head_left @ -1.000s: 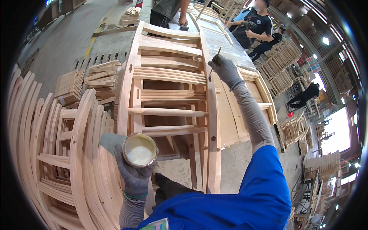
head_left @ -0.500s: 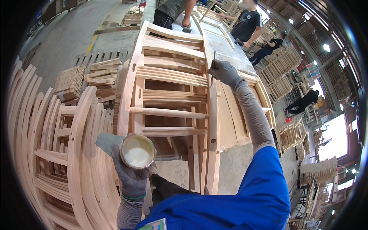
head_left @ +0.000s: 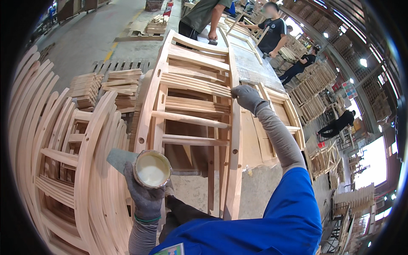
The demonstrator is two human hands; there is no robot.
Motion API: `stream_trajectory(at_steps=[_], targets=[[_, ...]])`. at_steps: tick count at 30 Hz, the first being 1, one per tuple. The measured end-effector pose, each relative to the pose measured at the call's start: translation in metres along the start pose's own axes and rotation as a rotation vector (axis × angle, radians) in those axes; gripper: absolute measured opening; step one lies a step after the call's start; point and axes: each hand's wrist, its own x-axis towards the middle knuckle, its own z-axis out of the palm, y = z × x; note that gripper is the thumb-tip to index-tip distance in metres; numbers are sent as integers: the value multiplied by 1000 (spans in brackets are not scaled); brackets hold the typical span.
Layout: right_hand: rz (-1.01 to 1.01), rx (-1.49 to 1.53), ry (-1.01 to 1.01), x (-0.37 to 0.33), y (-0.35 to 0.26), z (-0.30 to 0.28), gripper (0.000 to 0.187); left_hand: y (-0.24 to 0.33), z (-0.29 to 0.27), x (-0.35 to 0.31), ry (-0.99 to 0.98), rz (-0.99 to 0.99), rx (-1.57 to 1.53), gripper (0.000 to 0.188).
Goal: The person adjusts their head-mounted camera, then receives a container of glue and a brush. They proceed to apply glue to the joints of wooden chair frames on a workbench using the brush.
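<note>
My left hand (head_left: 144, 191), in a grey glove, is closed around a round cup (head_left: 152, 169) of creamy white liquid, which looks like glue. A flat grey-green plate (head_left: 121, 160) juts out beside the cup on the left, against the same hand. My gloved right hand (head_left: 248, 98) is at the right side rail of a pale wooden chair-back frame (head_left: 235, 127), near the ends of its narrow slats (head_left: 195, 84). Its fingers are curled; the thin stick they held a moment ago is hidden now.
Curved wooden frames (head_left: 91, 144) stand packed on the left, with bundles of slats (head_left: 85, 89) behind. Across the table (head_left: 246, 55), a person (head_left: 204, 19) grips a dark tool, and another person (head_left: 274, 34) stands farther right. More frames (head_left: 289, 110) lie right of my arm.
My right hand has lowered onto the right rail, and its thin stick has gone from sight. The view has shifted slightly; my left hand still holds the cup.
</note>
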Motion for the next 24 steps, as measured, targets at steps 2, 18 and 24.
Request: stream_trajectory(at_steps=[2, 18, 24], targets=[[-32, -18, 4, -5, -10, 1, 13, -2, -5, -13, -32, 12, 7, 53], [-359, 1062, 347, -209, -101, -105, 18, -103, 28, -73, -101, -137, 44, 53], [-610, 632, 253, -274, -21, -96, 18, -219, 72, -87, -154, -311, 82, 50]])
